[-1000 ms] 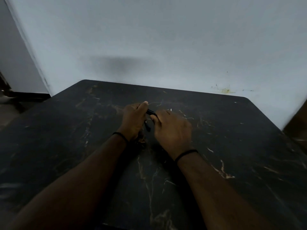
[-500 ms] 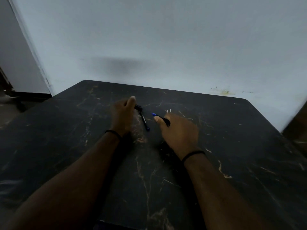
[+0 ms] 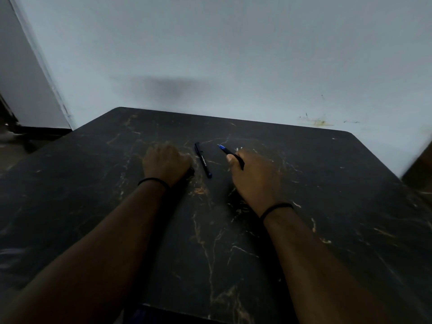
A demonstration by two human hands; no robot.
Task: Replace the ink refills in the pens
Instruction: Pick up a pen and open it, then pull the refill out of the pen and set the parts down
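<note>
Since half a second back: left hand (image 3: 166, 165) lowered knuckles-up onto the dark marble-patterned table (image 3: 327, 195), no more lifted with thumb raised; black pen part (image 3: 203, 160) left lying free on the top, just right of that hand, not touched by it. Right hand (image 3: 254, 176) drawn a little further right, apart from the lying piece.

Left fingers curled under, with something dark just showing at the thumb-side edge; whether another pen piece or only shadow, cannot tell, so the grip itself cannot be told. Right hand closed round a second pen section (image 3: 230, 152), blue tip pointing away and up-left, clear of the table.

Step in hand, as a judgement: pen pulled into two, front section with blue tip kept in the right hand, the other piece set down; likely the stage of drawing out the old refill or readying a fresh one. Next move calls for a fine pinch on the thin refill and a straight pull along the axis, other hand steadying the section; round parts prone to roll on the smooth top.

Around: two small pale marks (image 3: 239, 149) just beyond the right hand, too small to name; pale wall (image 3: 233, 54) behind; thin black bands on both wrists. Nothing between the hands but the lying piece. Dim light and dark-on-dark parts make small pieces easy to lose.
</note>
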